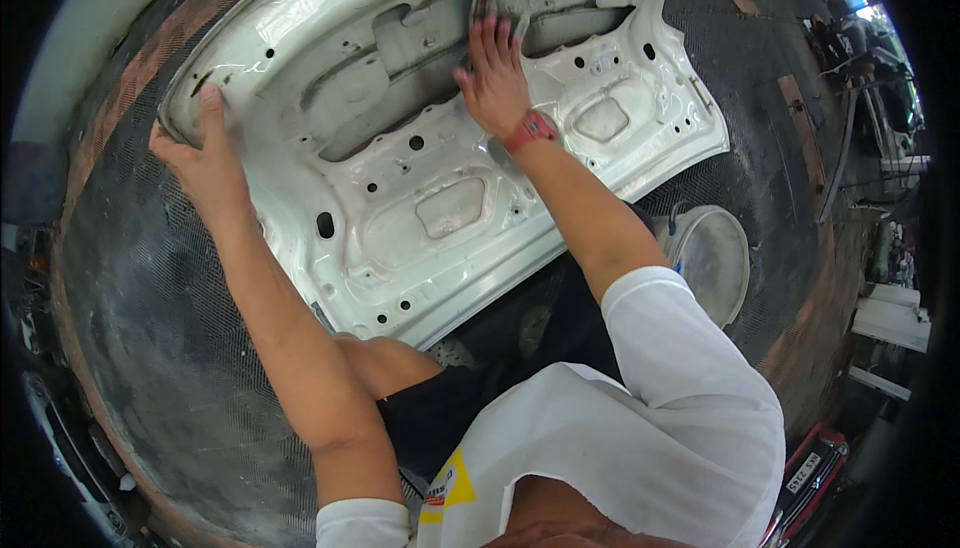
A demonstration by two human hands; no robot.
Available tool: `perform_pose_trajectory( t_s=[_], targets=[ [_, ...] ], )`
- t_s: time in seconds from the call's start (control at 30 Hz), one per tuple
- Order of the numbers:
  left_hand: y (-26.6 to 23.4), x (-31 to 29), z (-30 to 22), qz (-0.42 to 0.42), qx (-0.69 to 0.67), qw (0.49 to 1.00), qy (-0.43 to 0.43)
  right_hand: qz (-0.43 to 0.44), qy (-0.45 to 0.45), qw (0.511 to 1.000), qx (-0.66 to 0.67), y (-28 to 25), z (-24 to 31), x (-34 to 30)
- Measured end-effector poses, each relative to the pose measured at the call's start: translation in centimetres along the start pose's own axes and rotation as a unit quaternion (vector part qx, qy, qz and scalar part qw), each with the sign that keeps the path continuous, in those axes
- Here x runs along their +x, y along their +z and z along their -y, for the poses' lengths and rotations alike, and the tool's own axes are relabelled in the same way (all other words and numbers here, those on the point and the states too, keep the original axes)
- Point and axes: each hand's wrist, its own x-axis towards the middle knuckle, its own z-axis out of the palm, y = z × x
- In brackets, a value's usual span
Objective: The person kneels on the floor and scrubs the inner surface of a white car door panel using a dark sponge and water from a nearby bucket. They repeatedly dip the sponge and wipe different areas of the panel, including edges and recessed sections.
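A white car trunk lid (pixel 330 10) lies in front of me with its inner side up, showing cut-outs, round holes and dusty, smudged recesses. My left hand (pixel 208 160) grips its rounded left corner, the thumb on top and the fingers bent round the rim, partly hidden beneath. Further right, my right hand (pixel 496 86) rests with stretched fingers on the middle rib between the two large recesses. It holds nothing that I can see. A red watch (pixel 530 130) is on that wrist. The near edge of the lid is close to my legs.
A round pale bucket (pixel 714 266) stands right of my legs, beside the lid's near edge. Dark textured flooring (pixel 150 348) surrounds the lid. Car parts (pixel 890 318) lie along the right side, and a bumper-like part (pixel 70 458) is at the lower left.
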Motion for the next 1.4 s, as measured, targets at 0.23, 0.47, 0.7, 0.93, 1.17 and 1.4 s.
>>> perform_pose_trajectory(
  t_s=[0.23, 0.47, 0.7, 0.93, 1.17, 1.4],
  targets=[
    [-0.2, -0.6, -1.2, 0.006, -0.017, 1.0, -0.012, -0.048, -0.044, 0.996, -0.057, -2.4, 1.0, 4.8],
    [-0.1, 0.0, 0.5, -0.022, 0.051, 0.998, 0.028, 0.087, -0.043, 0.987, -0.132, -1.2, -2.0, -1.1],
    [-0.4, -0.3, -0.6, 0.005, 0.01, 1.0, -0.001, -0.158, -0.038, 0.984, -0.076, -3.1, 2.3, 7.9],
    [-0.3, -0.6, -0.5, 0.012, -0.003, 1.0, -0.015, 0.066, 0.056, 0.996, -0.008, 3.6, -0.9, -6.3],
    [-0.4, -0.6, -1.1, 0.003, 0.012, 1.0, -0.021, 0.041, 0.14, 0.985, 0.094, 3.0, -1.0, -5.2],
    [-0.3, -0.3, -0.4, -0.006, 0.038, 0.999, -0.008, 0.022, 0.266, 0.951, 0.158, 2.6, 0.0, -4.3]
  ],
)
